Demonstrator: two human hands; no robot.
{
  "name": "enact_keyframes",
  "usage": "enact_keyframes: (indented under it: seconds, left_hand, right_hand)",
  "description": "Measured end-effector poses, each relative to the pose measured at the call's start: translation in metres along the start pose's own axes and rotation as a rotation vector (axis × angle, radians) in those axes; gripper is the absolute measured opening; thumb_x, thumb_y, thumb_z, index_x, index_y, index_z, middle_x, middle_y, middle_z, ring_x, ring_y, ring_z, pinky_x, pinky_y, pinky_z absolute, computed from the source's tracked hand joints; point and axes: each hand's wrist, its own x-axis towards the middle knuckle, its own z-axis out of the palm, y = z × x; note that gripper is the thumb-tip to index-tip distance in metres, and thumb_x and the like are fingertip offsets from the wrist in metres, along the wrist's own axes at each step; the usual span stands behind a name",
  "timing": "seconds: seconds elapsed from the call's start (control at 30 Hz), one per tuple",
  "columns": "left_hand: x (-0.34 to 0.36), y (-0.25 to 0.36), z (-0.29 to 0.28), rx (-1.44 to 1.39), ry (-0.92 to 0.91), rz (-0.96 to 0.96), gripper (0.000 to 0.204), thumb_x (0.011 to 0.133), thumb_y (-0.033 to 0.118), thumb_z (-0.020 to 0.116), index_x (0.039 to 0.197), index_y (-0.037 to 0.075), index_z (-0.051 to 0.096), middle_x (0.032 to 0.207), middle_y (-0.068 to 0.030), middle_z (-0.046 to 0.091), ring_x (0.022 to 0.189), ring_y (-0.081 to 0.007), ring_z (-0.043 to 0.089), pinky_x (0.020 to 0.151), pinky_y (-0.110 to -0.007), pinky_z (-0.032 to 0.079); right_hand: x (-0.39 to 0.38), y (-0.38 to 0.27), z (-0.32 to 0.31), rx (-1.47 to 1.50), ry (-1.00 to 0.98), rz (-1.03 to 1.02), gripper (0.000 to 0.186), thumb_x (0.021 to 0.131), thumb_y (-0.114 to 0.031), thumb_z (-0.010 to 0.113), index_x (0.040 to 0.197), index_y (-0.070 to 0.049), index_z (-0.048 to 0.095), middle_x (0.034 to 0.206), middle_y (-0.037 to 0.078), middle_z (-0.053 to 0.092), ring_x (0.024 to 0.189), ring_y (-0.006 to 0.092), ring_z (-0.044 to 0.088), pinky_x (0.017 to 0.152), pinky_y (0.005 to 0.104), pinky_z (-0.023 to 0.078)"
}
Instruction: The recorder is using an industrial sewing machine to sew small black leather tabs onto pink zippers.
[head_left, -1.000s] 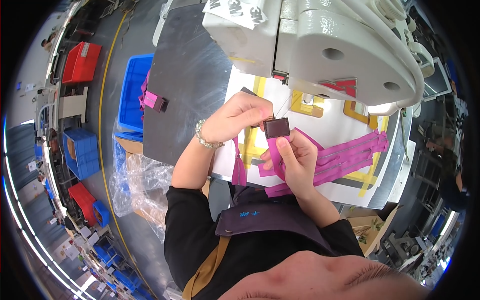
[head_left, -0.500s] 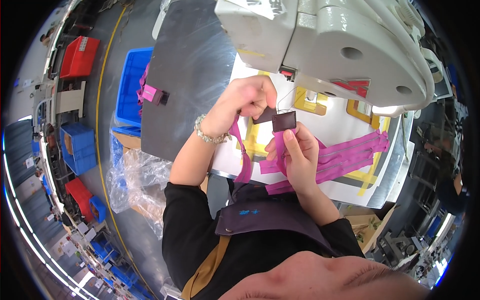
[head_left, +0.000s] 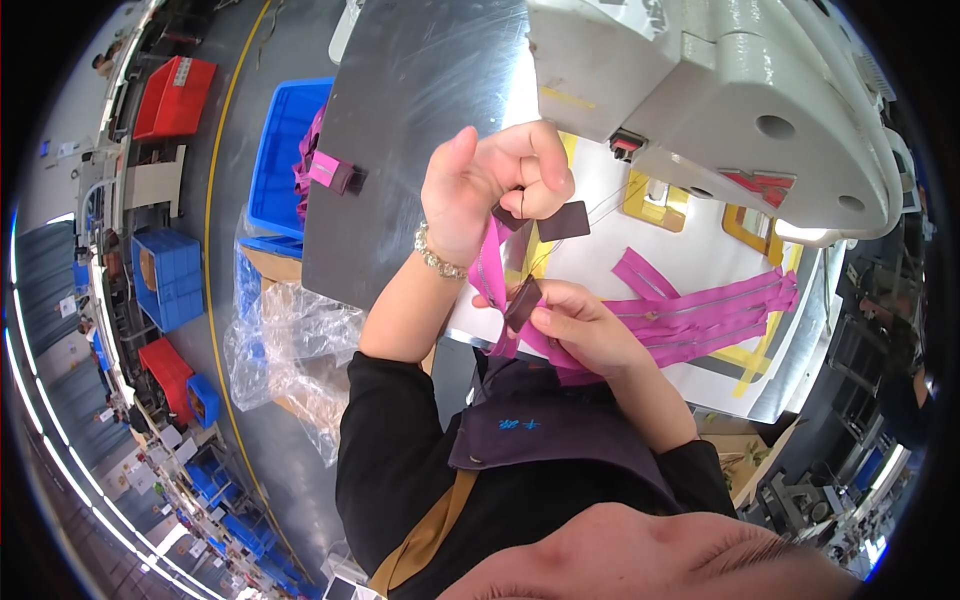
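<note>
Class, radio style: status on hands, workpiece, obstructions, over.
Right hand gripping dark tab on magenta strip. Left hand raised, curled over second strip; grip unclear. Pale machine head close beyond hands.

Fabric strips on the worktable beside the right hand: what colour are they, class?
The fabric strips are magenta-pink; the head view shows this.

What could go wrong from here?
Thin threads stretch from near the white machine toward the hands, so they might snag on a finger or tangle.

The right hand pinches a dark tab; a loose pinch could let it slip.

The magenta zipper strips overlap on the white work surface, so a tug on one may drag others askew.
</note>
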Motion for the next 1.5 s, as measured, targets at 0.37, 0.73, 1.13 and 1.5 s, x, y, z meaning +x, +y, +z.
enact_keyframes:
  seconds: [0.37,0.73,1.13,1.5]
  left_hand:
    - [0.002,0.021,0.005,0.61,0.154,-0.183,0.054,0.095,0.042,0.031,0.083,-0.003,0.057,0.057,0.0045,0.036,0.055,-0.0064,0.027,0.053,-0.023,0.021]
    - [-0.009,0.029,0.0,0.706,0.119,-0.119,0.03,0.09,0.026,0.051,0.087,-0.002,0.06,0.072,-0.0011,0.05,0.068,-0.0081,0.042,0.064,-0.022,0.033]
    - [-0.037,0.067,-0.031,1.041,-0.114,-0.396,0.023,0.088,0.02,0.059,0.105,0.003,0.06,0.067,-0.0056,0.061,0.06,-0.0173,0.058,0.06,-0.03,0.044]
    - [-0.049,0.076,-0.028,0.701,-0.096,-0.379,0.033,0.089,0.008,0.054,0.117,-0.003,0.042,0.066,0.0,0.05,0.059,-0.0068,0.044,0.059,-0.021,0.036]
  right_hand:
    - [-0.005,-0.001,-0.007,0.371,0.045,-0.071,0.02,0.095,-0.015,0.051,0.107,-0.001,0.058,0.098,0.002,0.06,0.087,0.0077,0.055,0.081,0.0233,0.043]
    - [-0.014,-0.006,-0.01,-0.304,0.15,-0.476,0.013,0.092,-0.007,0.053,0.086,0.004,0.058,0.095,0.009,0.056,0.085,0.0141,0.05,0.076,0.0256,0.038]
    - [-0.013,-0.005,-0.008,-0.381,0.134,-0.444,0.011,0.087,-0.004,0.056,0.081,0.005,0.059,0.096,0.012,0.058,0.08,0.0148,0.051,0.07,0.026,0.039]
    - [-0.008,0.002,-0.019,-0.406,0.156,-0.508,0.01,0.075,-0.004,0.057,0.072,0.006,0.055,0.09,0.016,0.058,0.082,0.0207,0.054,0.073,0.0291,0.04]
